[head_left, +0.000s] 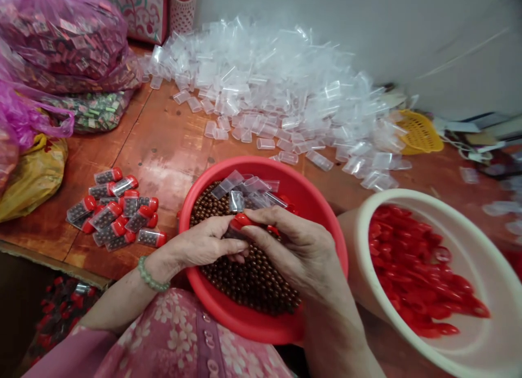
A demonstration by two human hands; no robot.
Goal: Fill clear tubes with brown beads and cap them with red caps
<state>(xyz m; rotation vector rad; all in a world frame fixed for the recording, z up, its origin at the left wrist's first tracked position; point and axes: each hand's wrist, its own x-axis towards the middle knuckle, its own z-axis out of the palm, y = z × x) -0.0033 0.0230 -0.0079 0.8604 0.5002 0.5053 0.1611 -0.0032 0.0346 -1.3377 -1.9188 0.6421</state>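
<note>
My left hand (204, 239) is closed around a small clear plastic tube, mostly hidden by the fingers, above a red basin (322, 204). With thumb and forefinger, my right hand (297, 242) grips a red cap (242, 219) at the tube's end. Another bit of red shows beneath the right fingers. Brown round beads (253, 285) fill much of the basin under both hands. Loose clear tubes (256, 185) lie on the beads toward the far side, with some red caps beside them. How firmly the cap sits on the tube cannot be made out.
Filled, red-capped tubes (110, 215) lie piled at left. A cream bucket (367, 247) of red caps (416, 274) stands at right. Behind the basin spreads a heap of clear tubes (277, 90), beside a yellow basket (420, 132). Pink bags (69, 35) sit far left on the wooden table (163, 133).
</note>
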